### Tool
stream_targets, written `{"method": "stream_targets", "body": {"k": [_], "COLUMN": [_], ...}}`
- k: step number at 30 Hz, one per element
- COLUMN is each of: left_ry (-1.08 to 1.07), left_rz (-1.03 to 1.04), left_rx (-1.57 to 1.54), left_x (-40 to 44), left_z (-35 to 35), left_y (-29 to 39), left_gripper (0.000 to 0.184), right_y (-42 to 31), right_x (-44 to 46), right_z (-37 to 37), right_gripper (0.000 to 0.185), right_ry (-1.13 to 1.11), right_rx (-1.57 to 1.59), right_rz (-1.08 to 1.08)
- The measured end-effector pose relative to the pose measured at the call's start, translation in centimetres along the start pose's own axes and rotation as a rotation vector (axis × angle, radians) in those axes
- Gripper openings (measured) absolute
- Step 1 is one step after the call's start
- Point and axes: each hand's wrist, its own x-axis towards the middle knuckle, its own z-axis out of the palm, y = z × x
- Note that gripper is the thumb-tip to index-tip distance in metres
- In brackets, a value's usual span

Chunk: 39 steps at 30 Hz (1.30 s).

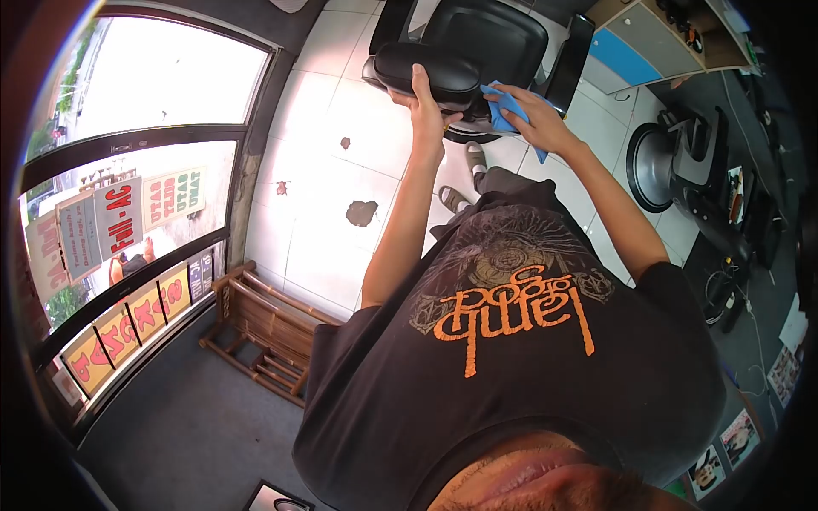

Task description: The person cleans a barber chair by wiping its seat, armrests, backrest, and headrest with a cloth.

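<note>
A black salon chair (490, 34) stands at the top of the view, with a rounded black pad (439, 75) at its near left side. My left hand (422, 115) grips that pad, thumb on top and the other fingers partly hidden under it. In my right hand (537, 119) is a blue cloth (506, 111), pressed on the near edge of the chair just right of the pad. Some of the cloth hangs below my fingers. My two hands are a short distance apart.
White floor tiles (324, 170) have several broken dark patches. A bamboo bench (264, 324) stands lower left by windows with signs. Another chair with a round base (652, 168) is at the right, below a cabinet (625, 58). My feet (456, 198) are near the chair.
</note>
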Motion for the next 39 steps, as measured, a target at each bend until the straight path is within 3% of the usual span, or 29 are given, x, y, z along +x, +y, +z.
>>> {"method": "stream_targets", "body": {"k": [2, 3, 7, 10, 11, 13, 18, 22, 24, 26, 29, 32, 33, 36, 39], "left_ry": [-0.019, -0.009, 0.027, 0.026, 0.017, -0.022, 0.012, 0.086, 0.127, 0.075, 0.037, -0.051, -0.070, -0.103, -0.136], "left_rz": [-0.052, -0.057, -0.020, 0.005, 0.010, 0.017, 0.033, -0.008, -0.007, 0.057, 0.033, 0.038, 0.033, 0.023, 0.017], "left_rx": [0.046, 0.061, 0.091, 0.091, 0.086, 0.056, 0.086, 0.033, 0.039, 0.007, 0.044, 0.125, 0.118, 0.147, 0.213], "left_x": [0.0, -0.2, -0.3, -0.2, -0.3, -0.2, -0.1, -0.7, -1.2, -0.7, -2.1, -2.6, -2.6, -3.0, -2.9], "left_z": [-0.1, -0.1, 0.1, 0.0, 0.1, -0.3, -0.4, -0.2, 0.6, -0.1, -0.2, -0.5, -0.2, 0.2, 0.0], "left_y": [0.2, 0.3, 0.6, 0.4, 0.4, 0.0, -0.2, -0.7, -1.5, -3.4, -2.5, -2.2, -1.9, -1.2, -0.9], "left_gripper": [0.107, 0.105, 0.104, 0.098, 0.095, 0.089, 0.079, 0.075, 0.075, 0.081, 0.087, 0.092, 0.094, 0.100, 0.107], "right_y": [-0.7, -1.6, 3.0, 4.4, -0.1, 1.0, 6.7, 6.5, 3.8, 2.7, 1.7, 1.8, 3.3, 5.1, 4.8], "right_x": [1.8, 2.5, 5.8, 8.0, 8.4, 8.9, 11.5, 15.3, 17.5, 19.8, 21.7, 20.6, 20.5, 17.3, 15.0], "right_z": [-1.3, -2.0, -0.9, -0.7, -4.4, -4.2, 0.5, 2.1, 1.5, 3.5, 5.7, 5.1, 5.9, 5.7, 4.6], "right_gripper": [0.044, 0.046, 0.045, 0.051, 0.058, 0.059, 0.047, 0.046, 0.047, 0.052, 0.059, 0.064, 0.057, 0.048, 0.043], "right_ry": [-0.167, -0.199, -0.411, -0.573, -0.586, -0.521, -0.226, -0.043, -0.066, -0.085, -0.379, -0.378, -0.429, -0.473, -0.466], "right_rx": [0.189, 0.233, 0.404, 0.327, 0.380, 0.568, 1.306, 1.491, 1.526, 1.459, 1.088, 1.168, 1.191, 0.822, 0.962], "right_rz": [0.167, 0.258, 0.213, 0.458, 0.560, 0.490, 0.647, 0.624, 0.634, 0.445, 0.351, 0.347, 0.363, 0.177, 0.224]}}
